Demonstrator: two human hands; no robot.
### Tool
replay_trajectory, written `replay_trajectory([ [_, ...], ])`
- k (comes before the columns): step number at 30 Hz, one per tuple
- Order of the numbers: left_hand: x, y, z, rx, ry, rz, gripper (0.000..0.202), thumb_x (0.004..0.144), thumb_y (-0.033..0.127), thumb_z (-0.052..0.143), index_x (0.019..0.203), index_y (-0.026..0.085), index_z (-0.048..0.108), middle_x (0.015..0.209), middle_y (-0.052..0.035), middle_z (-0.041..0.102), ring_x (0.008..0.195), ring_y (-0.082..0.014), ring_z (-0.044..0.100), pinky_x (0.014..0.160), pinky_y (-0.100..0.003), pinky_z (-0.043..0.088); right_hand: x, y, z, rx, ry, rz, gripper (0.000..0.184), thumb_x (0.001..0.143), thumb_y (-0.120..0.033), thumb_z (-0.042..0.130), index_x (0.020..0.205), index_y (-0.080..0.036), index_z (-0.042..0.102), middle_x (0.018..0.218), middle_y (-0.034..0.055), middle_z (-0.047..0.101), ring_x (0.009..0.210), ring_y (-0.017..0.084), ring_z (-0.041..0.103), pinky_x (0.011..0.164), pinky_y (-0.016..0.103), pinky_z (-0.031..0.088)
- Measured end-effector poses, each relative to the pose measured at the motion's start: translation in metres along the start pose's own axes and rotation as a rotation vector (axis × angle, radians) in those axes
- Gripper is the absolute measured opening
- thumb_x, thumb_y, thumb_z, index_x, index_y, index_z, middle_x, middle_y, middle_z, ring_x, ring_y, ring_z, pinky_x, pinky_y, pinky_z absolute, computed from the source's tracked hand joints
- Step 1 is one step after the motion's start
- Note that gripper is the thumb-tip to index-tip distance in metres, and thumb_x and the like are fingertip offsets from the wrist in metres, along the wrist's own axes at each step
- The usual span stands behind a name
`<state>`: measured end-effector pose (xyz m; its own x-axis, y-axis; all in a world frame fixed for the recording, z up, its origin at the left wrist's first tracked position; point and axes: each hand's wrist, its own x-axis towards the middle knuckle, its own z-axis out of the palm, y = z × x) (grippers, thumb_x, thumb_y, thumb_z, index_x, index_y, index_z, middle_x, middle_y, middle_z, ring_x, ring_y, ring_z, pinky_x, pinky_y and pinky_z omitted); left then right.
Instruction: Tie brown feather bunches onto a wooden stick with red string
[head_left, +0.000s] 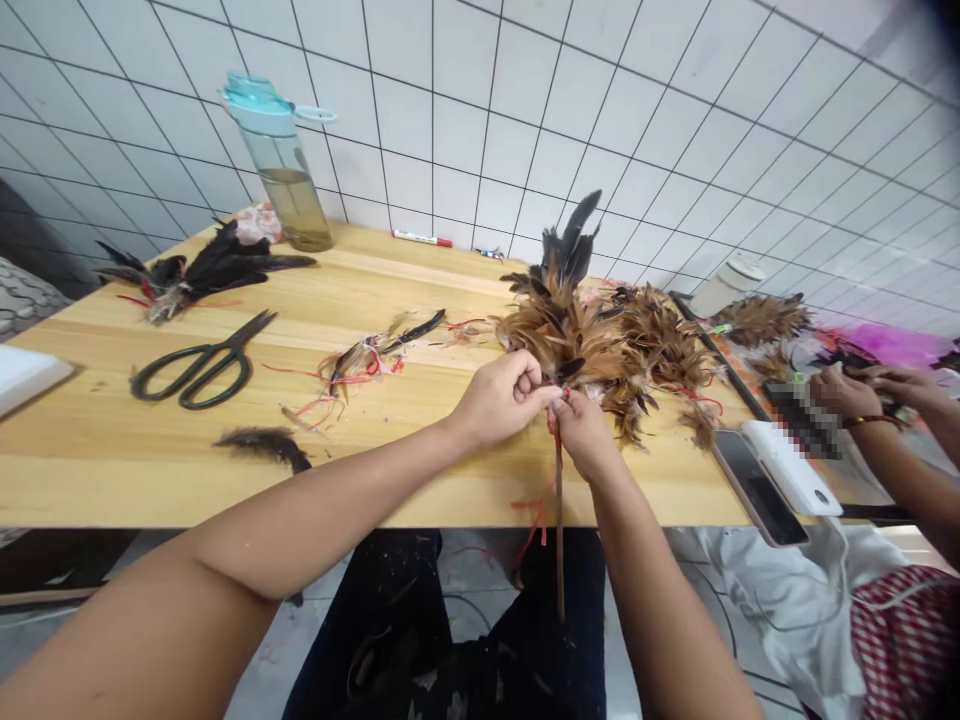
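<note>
A feather duster (pixel 551 325) with brown feathers and a dark tuft at the top lies over the table's front part. Its thin wooden stick (pixel 559 540) hangs past the table edge towards my lap. My right hand (pixel 589 432) is closed in a pinch on the duster just below the feathers, where red string (pixel 552 418) shows around the stick. From the left, my left hand (pixel 506 400) meets it, fingers curled and thumb stretched to the binding. Whatever sits between those left fingers is hidden. More brown feather bunches (pixel 660 335) lie right of the duster.
Black-handled scissors (pixel 206 365), dark feathers (pixel 225 265) and a small tied feather bundle (pixel 367 355) lie leftwards on the wooden table (pixel 420 470). A water bottle (pixel 289 180) stands behind. Rightwards are a phone (pixel 759 487), a white power bank (pixel 791 468) and a co-worker's hands (pixel 840 392).
</note>
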<state>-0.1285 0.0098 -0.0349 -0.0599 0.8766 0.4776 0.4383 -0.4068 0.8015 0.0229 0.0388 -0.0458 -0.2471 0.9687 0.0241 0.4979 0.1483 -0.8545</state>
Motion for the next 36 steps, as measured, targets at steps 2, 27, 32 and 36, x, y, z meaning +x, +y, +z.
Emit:
replay_trajectory([
  [2, -0.003, 0.001, 0.003, 0.080, 0.002, 0.019, 0.027, 0.078, 0.040, 0.065, 0.076, 0.017, 0.051, 0.064, 0.0035, 0.051, 0.058, -0.0089, 0.046, 0.058, -0.022, 0.037, -0.004, -0.003, 0.009, -0.184, 0.062, -0.043, 0.020, 0.082, -0.029, 0.042, 0.067, -0.020, 0.053, 0.061, 0.0034, 0.058, 0.059, 0.017, 0.051, 0.057, 0.028, 0.037],
  [27, 0.010, -0.015, 0.004, -0.149, -0.079, -0.274, 0.023, 0.070, 0.034, 0.067, 0.068, 0.013, 0.058, 0.063, -0.0016, 0.059, 0.058, -0.0114, 0.051, 0.054, -0.022, 0.036, -0.024, 0.004, 0.035, -0.073, 0.217, -0.216, 0.022, 0.089, -0.036, 0.041, 0.079, -0.020, 0.053, 0.074, 0.0028, 0.058, 0.069, 0.018, 0.051, 0.067, 0.030, 0.039],
  [32, 0.009, -0.012, 0.004, -0.237, -0.141, -0.297, 0.020, 0.070, 0.032, 0.065, 0.068, 0.013, 0.059, 0.061, -0.0001, 0.058, 0.054, -0.0098, 0.049, 0.051, -0.022, 0.035, -0.024, 0.010, 0.041, 0.027, 0.209, -0.226, 0.024, 0.090, -0.036, 0.041, 0.087, -0.019, 0.057, 0.080, 0.0048, 0.063, 0.075, 0.018, 0.055, 0.073, 0.032, 0.042],
  [36, 0.008, -0.014, 0.004, -0.230, -0.130, -0.318, 0.022, 0.067, 0.033, 0.069, 0.069, 0.012, 0.060, 0.060, 0.0000, 0.059, 0.053, -0.0103, 0.050, 0.051, -0.022, 0.035, -0.026, 0.013, 0.042, 0.055, 0.207, -0.225, 0.026, 0.090, -0.038, 0.041, 0.089, -0.019, 0.058, 0.079, 0.0041, 0.063, 0.073, 0.017, 0.056, 0.069, 0.030, 0.043],
])
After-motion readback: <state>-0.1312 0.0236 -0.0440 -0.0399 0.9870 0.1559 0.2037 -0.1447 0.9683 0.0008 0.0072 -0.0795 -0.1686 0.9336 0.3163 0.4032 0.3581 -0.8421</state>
